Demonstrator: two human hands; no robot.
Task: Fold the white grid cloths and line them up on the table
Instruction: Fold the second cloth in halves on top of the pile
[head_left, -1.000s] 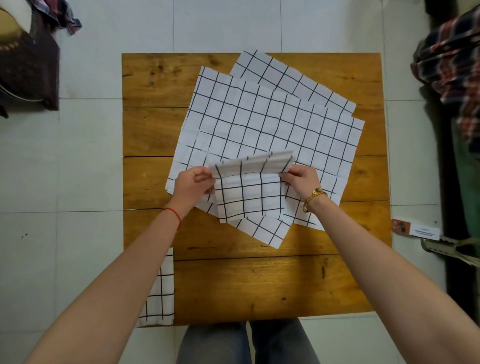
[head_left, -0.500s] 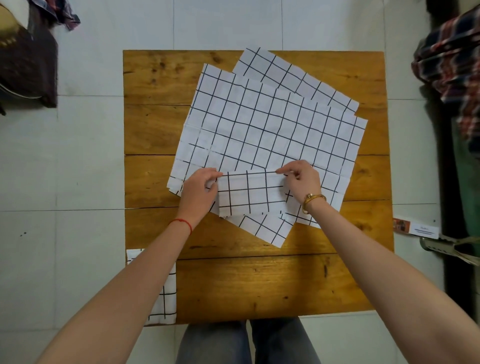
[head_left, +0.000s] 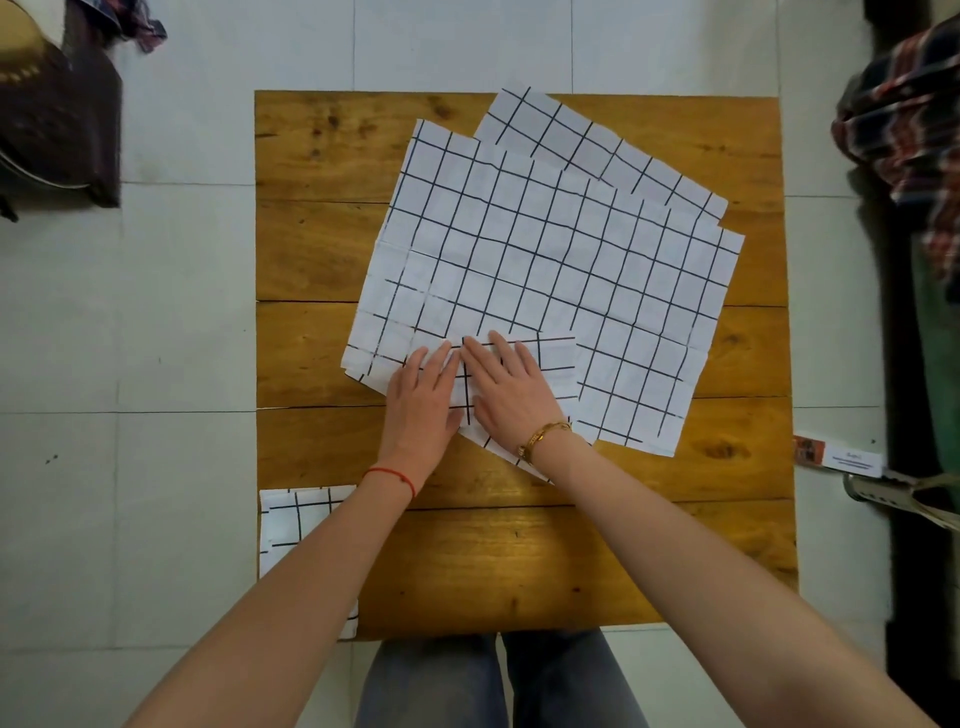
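Note:
A small folded white grid cloth (head_left: 553, 369) lies on the near edge of a pile of unfolded grid cloths (head_left: 545, 260) on the wooden table (head_left: 311, 249). My left hand (head_left: 422, 397) and my right hand (head_left: 506, 392) lie flat side by side on the folded cloth, fingers straight, pressing it down. Another unfolded cloth (head_left: 597, 150) sticks out from under the pile at the far side. A folded grid cloth (head_left: 301, 519) sits at the table's near left corner, partly hidden by my left forearm.
The table stands on a pale tiled floor. A dark bag (head_left: 57, 119) lies at the far left. Plaid clothing (head_left: 909, 130) hangs at the right, with a small box (head_left: 836, 457) and a shoe (head_left: 893, 493) on the floor below it. My knees are under the near edge.
The upper flap of the small cloth was held up, then laid down into a fold. Both hands let go of its edges and moved to its middle, now flat on it.

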